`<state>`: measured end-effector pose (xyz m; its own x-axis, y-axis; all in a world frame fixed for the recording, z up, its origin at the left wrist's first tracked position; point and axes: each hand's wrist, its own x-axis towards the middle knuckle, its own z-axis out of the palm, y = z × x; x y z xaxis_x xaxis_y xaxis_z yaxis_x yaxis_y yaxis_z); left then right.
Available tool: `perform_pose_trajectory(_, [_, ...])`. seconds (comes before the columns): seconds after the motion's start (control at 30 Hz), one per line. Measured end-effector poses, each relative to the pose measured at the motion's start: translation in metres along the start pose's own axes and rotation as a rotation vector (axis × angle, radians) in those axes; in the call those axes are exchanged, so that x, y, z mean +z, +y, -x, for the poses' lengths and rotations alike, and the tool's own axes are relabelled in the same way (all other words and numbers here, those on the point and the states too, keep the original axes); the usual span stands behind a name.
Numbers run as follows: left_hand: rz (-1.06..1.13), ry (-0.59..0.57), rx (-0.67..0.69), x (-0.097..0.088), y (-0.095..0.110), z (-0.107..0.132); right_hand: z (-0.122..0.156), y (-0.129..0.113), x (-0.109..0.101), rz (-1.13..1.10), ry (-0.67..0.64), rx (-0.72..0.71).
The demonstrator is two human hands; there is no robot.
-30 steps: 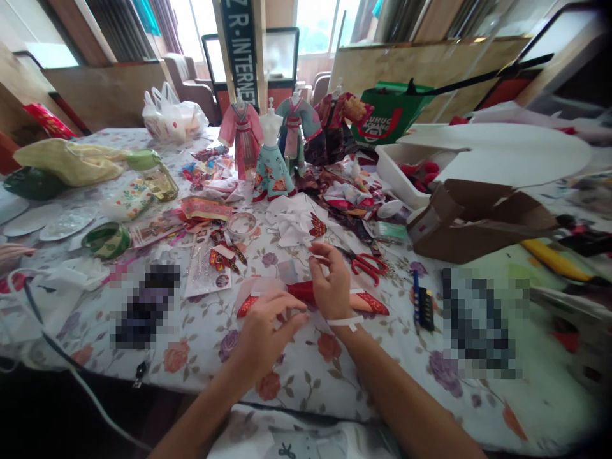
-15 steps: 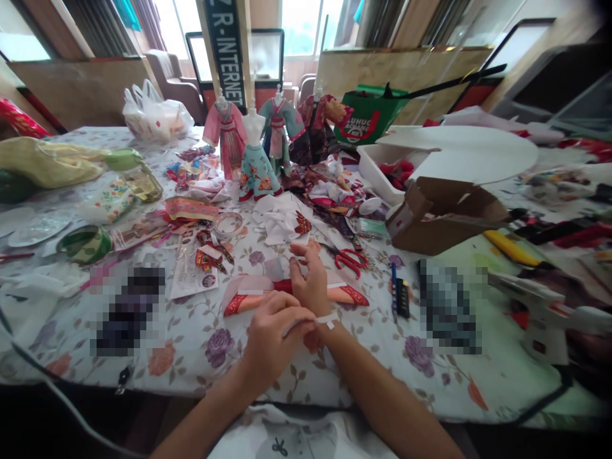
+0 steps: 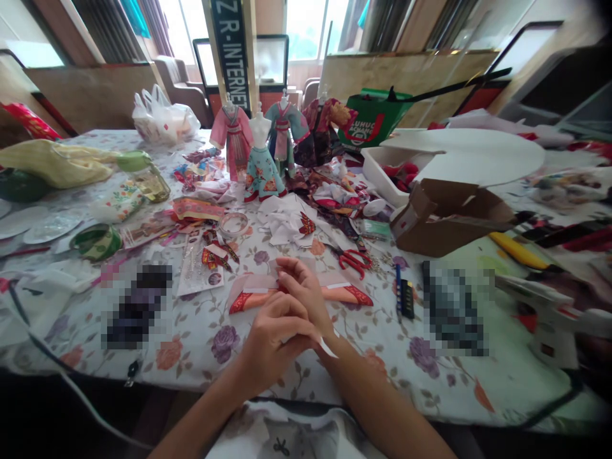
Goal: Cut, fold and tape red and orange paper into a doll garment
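Head view: what's the right hand (image 3: 303,296) doing?

Its fingers bend loosely downward, tips resting on a red fabric band (image 3: 287,290) with embroidered ends. I can't tell if they're gripping it. The band lies flat on the floral tablecloth (image 3: 201,344), beneath both hands.

And the left hand (image 3: 275,344)?

Fingers curled inward, close to the right wrist and a white strip (image 3: 327,347). Whether they pinch it, I can't tell.

What's nearby?

Red-handled scissors (image 3: 352,261), just beyond the band.
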<state>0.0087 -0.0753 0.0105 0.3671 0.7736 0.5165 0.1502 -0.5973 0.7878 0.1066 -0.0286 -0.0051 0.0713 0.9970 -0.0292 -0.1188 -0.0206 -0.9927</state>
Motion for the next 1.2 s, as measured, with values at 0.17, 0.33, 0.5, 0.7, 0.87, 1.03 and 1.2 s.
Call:
perform_pose_trajectory(0.17, [0.045,-0.022,0.013,-0.01,0.008,0.002,0.01,-0.005,0.011,-0.221,-0.039,0.214])
perform_pose_trajectory(0.33, [0.112,-0.045,0.008,-0.018,0.011,0.005,0.016,-0.015,0.019,-0.341,-0.095,0.339])
perform_pose_trajectory(0.5, [0.18,-0.046,-0.045,-0.024,0.012,0.008,0.018,-0.019,0.025,-0.387,-0.137,0.415])
perform_pose_trajectory(0.7, [0.277,-0.075,-0.141,-0.028,0.02,0.005,0.011,-0.009,0.03,-0.402,-0.089,0.35])
perform_pose_trajectory(0.87, [0.399,-0.002,-0.303,-0.036,0.001,-0.002,0.007,-0.008,0.012,-0.295,-0.09,0.226])
perform_pose_trajectory(1.03, [0.271,0.052,-0.674,-0.053,-0.033,-0.015,0.003,-0.016,-0.034,0.124,-0.306,0.016])
perform_pose_trajectory(1.2, [0.016,-0.177,-0.572,-0.052,-0.044,-0.038,-0.008,-0.013,-0.054,0.434,-0.328,-0.221])
